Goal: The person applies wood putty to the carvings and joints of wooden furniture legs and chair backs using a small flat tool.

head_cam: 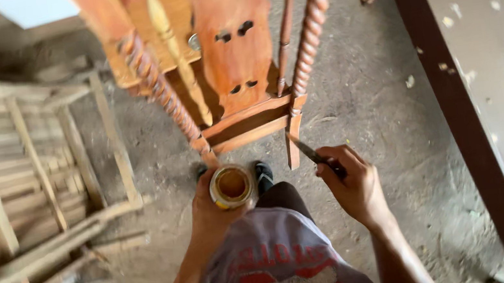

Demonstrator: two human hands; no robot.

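My left hand (210,215) grips a small open can (231,187) with brown varnish inside, held low in front of my body. My right hand (351,183) holds a thin dark brush (310,151) whose tip points at the lower end of a chair leg. The reddish-brown wooden chair (234,53) stands just ahead of me, with twisted spindles and a carved back panel with small cut-outs. The brush tip is close to the leg at the bottom right of the chair frame; I cannot tell whether it touches. My feet in dark sandals (263,176) show below the can.
A pale unfinished slatted wooden frame (24,184) lies on the dusty concrete floor (382,98) at the left. A dark-framed panel with a grey speckled surface (488,65) stands along the right edge.
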